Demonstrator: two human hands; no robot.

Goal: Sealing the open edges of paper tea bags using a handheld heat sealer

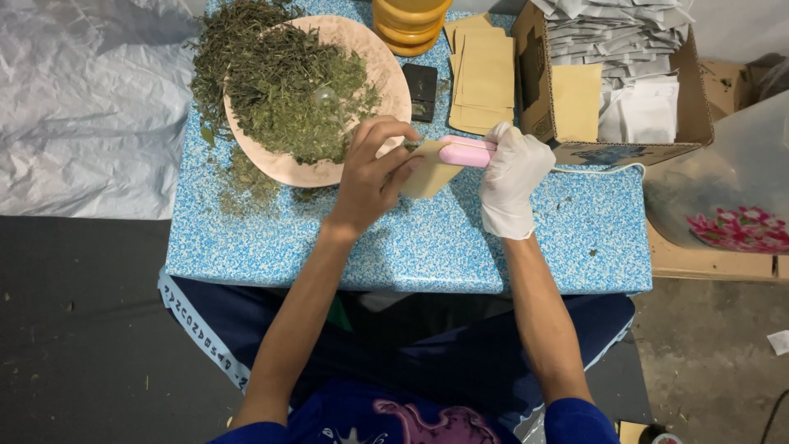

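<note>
Fingers point(393, 156) of the bare left hand point(371, 177) pinch one edge of a small tan pouch point(429, 174) at centre frame. The gloved right hand point(511, 177) is wrapped tight round a pink handheld sealer point(465, 153), which appears clamped over the pouch's upper edge; a white cord point(600, 169) trails right from it.

Largest first: blue speckled table point(411, 238) fills the middle of the frame. Crumpled grey plastic sheet point(86, 99), upper left. Pink round tray point(386, 78), upper centre, heaped with dried green leaves point(283, 82), some spilled onto the table at its left. Open cardboard box point(694, 99), upper right, holding white sachets point(616, 33) and one tan rectangular envelope point(575, 100). Stack of flat tan envelopes point(485, 74) just left of the box. Yellow ribbed container point(408, 23), top centre. Small black rectangular object point(422, 89) between tray and envelopes.

Judgement: the seal would go best with the pouch mouth held flat and taut, free of leaf bits, the sealer square across it, with even pressure.
</note>
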